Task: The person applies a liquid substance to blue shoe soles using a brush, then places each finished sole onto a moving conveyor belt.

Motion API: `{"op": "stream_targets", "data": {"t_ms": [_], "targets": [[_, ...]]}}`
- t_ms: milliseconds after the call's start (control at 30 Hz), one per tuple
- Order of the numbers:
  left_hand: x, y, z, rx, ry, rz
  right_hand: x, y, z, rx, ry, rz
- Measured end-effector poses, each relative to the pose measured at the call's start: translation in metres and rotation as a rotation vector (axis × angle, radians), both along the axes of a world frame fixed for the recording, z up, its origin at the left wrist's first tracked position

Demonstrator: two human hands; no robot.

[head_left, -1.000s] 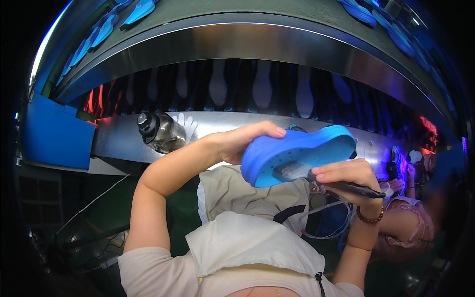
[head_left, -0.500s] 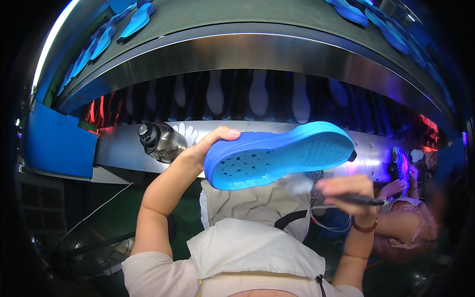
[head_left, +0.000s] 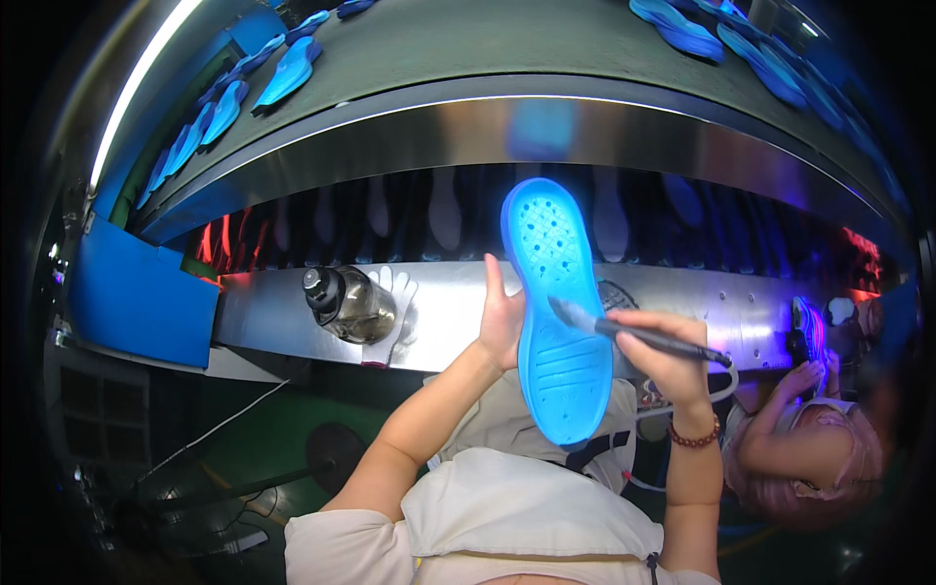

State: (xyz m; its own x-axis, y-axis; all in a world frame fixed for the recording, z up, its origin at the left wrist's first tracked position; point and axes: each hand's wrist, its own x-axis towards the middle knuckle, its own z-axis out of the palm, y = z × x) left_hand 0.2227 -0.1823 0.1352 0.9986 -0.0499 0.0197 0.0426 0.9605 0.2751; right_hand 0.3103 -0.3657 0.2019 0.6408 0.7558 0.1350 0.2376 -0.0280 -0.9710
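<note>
A bright blue shoe sole (head_left: 551,375) stands lengthwise in front of me over the near bench edge, its hollow inner face up. Small holes dot its far end and ridges cross its near half. My left hand (head_left: 502,322) supports it at the left edge, thumb pointing up along the side; the other fingers are hidden behind it. In my right hand (head_left: 668,361) is a dark-handled brush (head_left: 639,336), gripped like a pen. Its bristles lie over the middle of the sole's inner face and appear to touch it. A thin hose or cord trails from the handle's end.
On the metal bench (head_left: 448,302) stand a dark translucent bottle (head_left: 356,307) and, beside it, a white glove (head_left: 395,297). Beyond runs a conveyor belt (head_left: 487,49) bearing blue soles (head_left: 290,73) at both sides. At right, a co-worker (head_left: 795,444) handles a shoe (head_left: 807,336).
The sole has turned from lying crosswise to pointing away from me. My left hand has shifted right along with it. The brush has moved from beside the sole onto its inner face.
</note>
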Motion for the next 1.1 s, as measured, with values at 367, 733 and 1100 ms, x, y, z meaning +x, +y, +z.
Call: {"op": "stream_targets", "data": {"t_ms": [367, 733, 1100], "targets": [[-0.005, 0.015, 0.021, 0.115, 0.049, 0.300, -0.027, -0.009, 0.036, 0.078, -0.563, 0.346], [-0.003, 0.021, 0.052, 0.142, 0.118, 0.482, -0.016, -0.010, 0.021, 0.146, -0.445, 0.066], [-0.007, 0.007, 0.086, 0.233, -0.115, 0.407, -0.018, -0.004, -0.006, 0.513, 0.373, 0.056]]}}
